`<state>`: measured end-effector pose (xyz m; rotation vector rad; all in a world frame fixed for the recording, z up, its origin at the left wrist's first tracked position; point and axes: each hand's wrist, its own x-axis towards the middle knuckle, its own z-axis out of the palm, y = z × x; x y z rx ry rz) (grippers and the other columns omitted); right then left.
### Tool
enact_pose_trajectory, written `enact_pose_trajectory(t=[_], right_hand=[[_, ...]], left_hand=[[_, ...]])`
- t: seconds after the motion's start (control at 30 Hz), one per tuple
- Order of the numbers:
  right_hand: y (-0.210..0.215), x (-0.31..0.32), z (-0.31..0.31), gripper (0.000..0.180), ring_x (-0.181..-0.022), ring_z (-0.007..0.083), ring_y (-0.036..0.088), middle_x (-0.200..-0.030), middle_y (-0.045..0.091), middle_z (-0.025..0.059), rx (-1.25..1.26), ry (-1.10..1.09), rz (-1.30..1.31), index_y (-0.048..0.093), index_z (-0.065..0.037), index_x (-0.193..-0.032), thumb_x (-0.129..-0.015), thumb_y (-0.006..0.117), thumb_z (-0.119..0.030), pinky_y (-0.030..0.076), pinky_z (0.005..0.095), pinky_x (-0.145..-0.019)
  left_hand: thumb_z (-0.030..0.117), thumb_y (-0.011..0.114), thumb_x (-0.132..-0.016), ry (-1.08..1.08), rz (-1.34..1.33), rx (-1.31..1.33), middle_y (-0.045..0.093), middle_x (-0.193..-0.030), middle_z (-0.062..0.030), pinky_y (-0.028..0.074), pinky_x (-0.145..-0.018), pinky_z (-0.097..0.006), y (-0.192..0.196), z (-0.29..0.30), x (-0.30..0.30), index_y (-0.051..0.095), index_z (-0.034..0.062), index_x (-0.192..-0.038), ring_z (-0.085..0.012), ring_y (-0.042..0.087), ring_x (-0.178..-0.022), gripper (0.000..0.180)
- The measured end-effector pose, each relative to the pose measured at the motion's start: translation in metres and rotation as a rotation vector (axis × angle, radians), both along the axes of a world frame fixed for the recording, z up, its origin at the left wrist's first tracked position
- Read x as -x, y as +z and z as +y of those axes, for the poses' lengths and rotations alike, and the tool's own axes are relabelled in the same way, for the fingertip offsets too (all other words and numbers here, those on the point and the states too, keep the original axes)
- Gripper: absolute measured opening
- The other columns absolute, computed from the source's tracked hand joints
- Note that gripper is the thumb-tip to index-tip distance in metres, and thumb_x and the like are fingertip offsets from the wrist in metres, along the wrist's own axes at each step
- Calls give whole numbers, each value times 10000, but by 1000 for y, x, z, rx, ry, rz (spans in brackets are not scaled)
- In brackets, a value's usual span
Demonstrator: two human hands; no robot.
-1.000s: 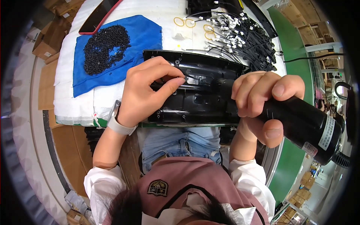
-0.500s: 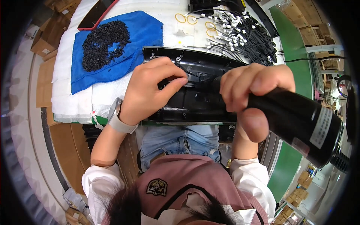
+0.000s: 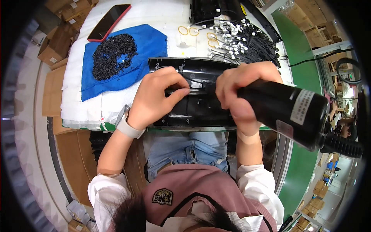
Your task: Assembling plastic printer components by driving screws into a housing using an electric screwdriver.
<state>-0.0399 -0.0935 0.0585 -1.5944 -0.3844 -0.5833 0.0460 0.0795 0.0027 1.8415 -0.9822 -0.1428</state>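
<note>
A long black plastic housing [image 3: 181, 113] lies crosswise in front of me, its ribbed inner side facing up. My right hand [image 3: 240, 87] is wrapped round a black electric screwdriver [image 3: 284, 108], held nearly level with its cord end to the right. The driver's tip points left at the middle of the housing, by a small light-coloured part. My left hand [image 3: 156, 92] rests over the housing's left half, thumb and forefinger pinched near that tip. Whatever lies between them is too small to make out. A thin dark wire runs close to these fingers.
A blue cloth [image 3: 154, 40] with a heap of small black screws [image 3: 112, 54] lies at left, below a red-edged phone [image 3: 110, 23]. Black cables with white connectors [image 3: 247, 44] pile up at back right, beside yellow rubber bands [image 3: 188, 31]. Another black housing [image 3: 216, 11] stands behind.
My right hand and the screwdriver have moved left, and the tip now sits at the housing's middle. The left hand keeps its pinch in nearly the same spot. The whole view has shifted slightly.
</note>
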Motion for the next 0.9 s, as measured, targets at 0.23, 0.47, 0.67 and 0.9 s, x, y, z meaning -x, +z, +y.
enact_pose_trajectory(t=[0.23, 0.47, 0.67, 0.9], right_hand=[[16, 33, -43, 440, -501, 109, 549, -690, 560, -18, -390, 307, -414, 437, -106, -1117, -877, 652, -406, 466, 283, -512], [11, 58, -54, 396, -457, 102, 551, -682, 564, -16, -528, 313, -427, 442, -109, -1096, -887, 644, -378, 475, 277, -498], [3, 63, -59, 429, -481, 109, 561, -705, 565, -13, -510, 369, -446, 394, -114, -1106, -898, 628, -406, 482, 285, -511], [2, 76, -62, 423, -490, 114, 567, -721, 577, 4, -518, 385, -506, 389, -103, -1106, -904, 622, -392, 479, 281, -496]], left_hand=[[34, 708, -748, -132, 8, 121, 612, -765, -77, 463, -643, -320, 25, -4, 31, 685, 17, -826, -238, 573, -734, 83], [25, 741, -706, -247, 59, 107, 629, -764, -64, 475, -626, -313, 27, -23, 43, 715, 36, -827, -215, 593, -714, 125], [14, 748, -684, -273, 62, 55, 627, -748, -62, 473, -606, -312, 29, -26, 49, 716, 31, -816, -214, 595, -700, 137], [-14, 741, -690, -318, 360, -3, 628, -740, -70, 475, -623, -280, 36, -32, 59, 720, 22, -824, -174, 601, -707, 140]])
